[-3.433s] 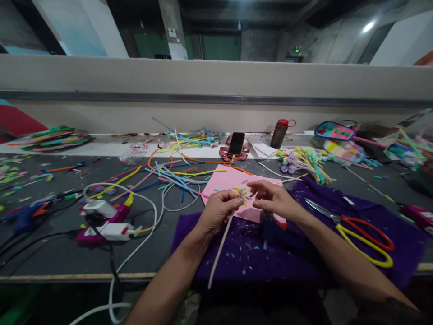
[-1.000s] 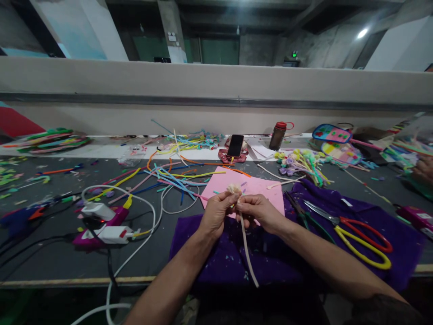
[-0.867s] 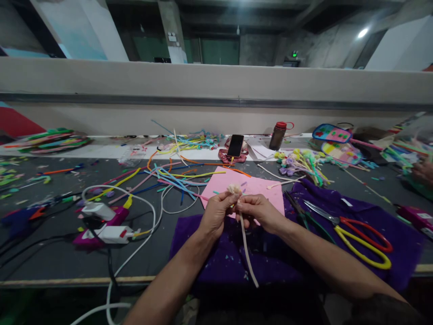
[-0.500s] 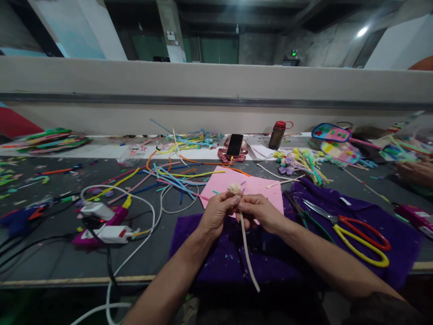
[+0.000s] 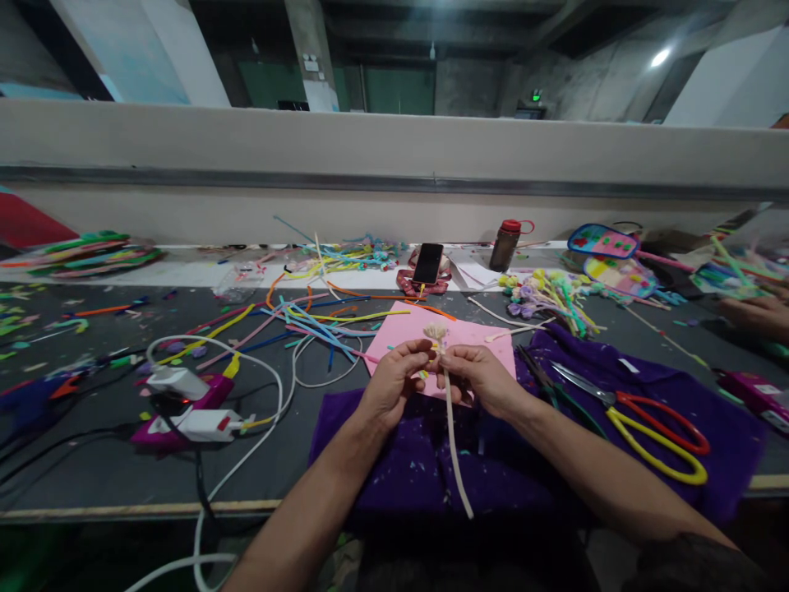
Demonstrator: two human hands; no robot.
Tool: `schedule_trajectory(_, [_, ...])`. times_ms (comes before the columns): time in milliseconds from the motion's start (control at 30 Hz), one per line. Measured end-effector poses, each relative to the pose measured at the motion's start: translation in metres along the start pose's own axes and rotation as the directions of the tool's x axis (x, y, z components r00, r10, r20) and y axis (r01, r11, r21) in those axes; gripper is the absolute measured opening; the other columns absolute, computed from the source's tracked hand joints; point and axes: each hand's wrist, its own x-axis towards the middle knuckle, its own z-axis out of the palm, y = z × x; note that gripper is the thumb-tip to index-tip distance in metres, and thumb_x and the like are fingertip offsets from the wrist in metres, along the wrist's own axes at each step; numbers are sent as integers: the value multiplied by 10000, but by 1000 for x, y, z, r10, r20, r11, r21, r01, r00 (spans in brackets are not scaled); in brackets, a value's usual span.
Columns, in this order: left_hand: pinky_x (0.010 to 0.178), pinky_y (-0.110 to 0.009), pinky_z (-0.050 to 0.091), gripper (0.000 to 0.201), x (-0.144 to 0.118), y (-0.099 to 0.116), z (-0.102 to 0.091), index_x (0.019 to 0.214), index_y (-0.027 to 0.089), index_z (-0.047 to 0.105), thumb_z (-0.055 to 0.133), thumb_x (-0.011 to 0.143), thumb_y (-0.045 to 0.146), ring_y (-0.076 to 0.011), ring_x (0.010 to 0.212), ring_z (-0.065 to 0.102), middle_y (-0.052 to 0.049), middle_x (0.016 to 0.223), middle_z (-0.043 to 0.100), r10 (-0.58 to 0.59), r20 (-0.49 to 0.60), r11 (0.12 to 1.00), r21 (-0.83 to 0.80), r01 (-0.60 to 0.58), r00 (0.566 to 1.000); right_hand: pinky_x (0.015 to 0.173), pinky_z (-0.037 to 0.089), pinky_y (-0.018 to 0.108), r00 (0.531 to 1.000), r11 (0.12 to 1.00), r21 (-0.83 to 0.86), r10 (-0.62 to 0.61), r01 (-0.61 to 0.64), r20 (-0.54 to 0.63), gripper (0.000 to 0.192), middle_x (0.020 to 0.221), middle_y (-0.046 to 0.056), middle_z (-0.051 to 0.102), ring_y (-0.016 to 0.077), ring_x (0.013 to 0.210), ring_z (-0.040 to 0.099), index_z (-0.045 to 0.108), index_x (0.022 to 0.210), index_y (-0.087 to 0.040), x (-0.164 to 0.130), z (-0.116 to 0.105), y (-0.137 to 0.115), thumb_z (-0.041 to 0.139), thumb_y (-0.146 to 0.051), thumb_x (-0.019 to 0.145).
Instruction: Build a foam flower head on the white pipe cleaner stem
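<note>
A cream pipe-cleaner flower (image 5: 435,332) stands upright over a pink sheet (image 5: 474,333), its long stem (image 5: 454,444) hanging down toward me. My right hand (image 5: 477,376) is closed, thumb and fingers pinching the stem just below the flower head. Close beside it on the left, my left hand (image 5: 398,380) has curled fingers with the thumb and index tips slightly apart, near the stem but seemingly not gripping it. Under both hands lies a purple cloth (image 5: 394,469).
Scissors (image 5: 657,436) and dark-handled pliers (image 5: 564,399) lie right on the cloth. Loose pipe cleaners (image 5: 320,325), a plugged power strip (image 5: 185,411) and white cables are left. A phone (image 5: 427,265), bottle (image 5: 505,247) and finished flowers (image 5: 548,296) stand behind. Another person's hand (image 5: 758,316) is far right.
My left hand has come away from the flower head and shifted slightly left. The flower head shows more fully, and the stem has moved a little right with my right hand.
</note>
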Motion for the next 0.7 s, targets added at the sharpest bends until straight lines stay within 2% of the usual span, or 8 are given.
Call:
schedule_trajectory(133, [388,-142,282,197,1,-1,-1,776,117,609,673,646,250,-51,509,469,-8,654,562,9,-13,999,31,-8,1000,286,278,139,999,997,-71,-20,17,-41,278,557,-13,612,49,331,480,592,697,-133,0,-1,1,626,-408,723])
schedule_trajectory(300, [364,-152,223,251,1,-1,0,639,118,579,695,633,340,-29,428,398,20,554,529,16,-39,995,95,-12,999,297,301,140,998,993,-122,-12,5,-62,301,566,-10,619,58,358,503,575,672,-136,-1,0,-1,635,-430,708])
schedule_trajectory(500, [408,-175,263,292,0,-2,1,799,127,660,669,655,381,-64,502,478,-15,653,591,41,-33,993,110,-37,999,291,297,135,997,980,-195,-39,27,-59,322,503,-24,572,59,349,493,577,665,-136,-1,0,0,612,-449,733])
schedule_trajectory(700, [467,-192,295,235,-1,-7,3,706,126,673,728,599,327,-70,523,474,-13,652,584,52,-21,992,112,-50,998,306,302,142,999,965,-260,-49,43,-18,340,499,-25,569,74,377,525,564,660,-143,-3,3,4,593,-472,738])
